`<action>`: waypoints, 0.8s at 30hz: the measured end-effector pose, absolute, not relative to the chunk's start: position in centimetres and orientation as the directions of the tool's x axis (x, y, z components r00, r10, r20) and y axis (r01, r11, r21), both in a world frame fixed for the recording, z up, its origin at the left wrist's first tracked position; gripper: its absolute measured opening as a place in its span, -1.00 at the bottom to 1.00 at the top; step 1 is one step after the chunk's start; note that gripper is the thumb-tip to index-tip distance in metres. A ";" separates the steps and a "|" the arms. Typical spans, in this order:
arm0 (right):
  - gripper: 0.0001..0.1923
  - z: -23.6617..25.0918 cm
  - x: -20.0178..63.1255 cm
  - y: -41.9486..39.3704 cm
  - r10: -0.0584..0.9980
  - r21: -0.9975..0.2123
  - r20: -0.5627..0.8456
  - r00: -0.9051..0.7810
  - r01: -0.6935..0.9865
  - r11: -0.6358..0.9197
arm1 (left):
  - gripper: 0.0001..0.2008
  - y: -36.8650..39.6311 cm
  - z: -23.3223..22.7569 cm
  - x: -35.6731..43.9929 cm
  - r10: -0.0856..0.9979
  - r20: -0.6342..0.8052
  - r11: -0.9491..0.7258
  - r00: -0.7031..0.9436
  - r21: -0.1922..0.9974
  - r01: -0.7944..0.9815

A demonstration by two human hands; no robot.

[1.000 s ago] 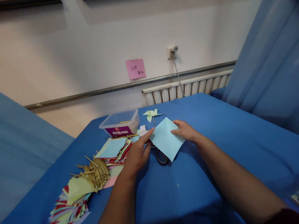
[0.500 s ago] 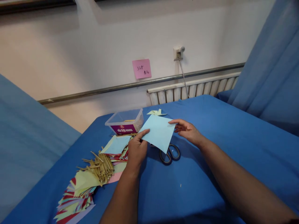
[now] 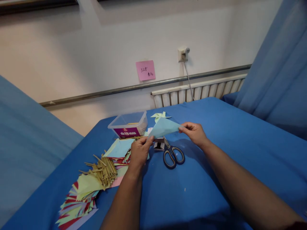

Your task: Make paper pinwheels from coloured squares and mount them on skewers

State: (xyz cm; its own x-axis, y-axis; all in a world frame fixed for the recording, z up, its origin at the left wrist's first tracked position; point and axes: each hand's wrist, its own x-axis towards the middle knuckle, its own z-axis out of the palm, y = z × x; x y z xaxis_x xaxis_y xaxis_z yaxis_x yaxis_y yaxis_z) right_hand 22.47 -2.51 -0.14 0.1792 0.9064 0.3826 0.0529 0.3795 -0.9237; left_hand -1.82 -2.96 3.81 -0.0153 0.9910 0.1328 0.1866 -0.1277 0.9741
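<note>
A light blue sheet of paper (image 3: 165,127), doubled over into a triangle, is held above the table between both hands. My left hand (image 3: 141,150) pinches its left corner between thumb and finger. At the opposite corner my right hand (image 3: 193,132) is closed on the paper too. Below the sheet lie scissors (image 3: 174,155) with dark handles and slightly parted blades. Beside the blades sits a small open box (image 3: 159,145) with something dark inside. Just behind the sheet is a pale green paper pinwheel (image 3: 161,115).
A clear plastic box (image 3: 128,126) with a purple label stands at the back left. Left of my arm are a bundle of thin sticks (image 3: 105,171), stacked blue paper (image 3: 122,148) and a fanned pile of coloured paper (image 3: 78,207). Blue cloth covers the table (image 3: 240,143).
The blue sheet, flat and square before, is now bent into a triangle. My right hand has closed on its corner. The scissor blades and small box have come into sight.
</note>
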 end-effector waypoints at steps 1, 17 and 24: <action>-0.78 -0.1 22.4 -2.5 0.903 -0.924 0.382 0.196 0.061 0.378 | -0.68 -3.0 3.7 -1.8 0.992 0.121 -0.115 -0.029 0.980 0.162; -0.74 -0.4 21.3 -2.8 0.886 -0.921 0.389 0.253 0.112 0.372 | -0.43 -2.6 2.9 -1.7 0.984 0.176 -0.171 -0.035 0.979 0.112; -0.87 0.6 21.2 -4.1 0.807 -0.794 0.577 0.127 0.318 0.518 | -0.50 -3.0 3.6 -1.7 0.964 0.246 -0.265 0.100 0.909 0.323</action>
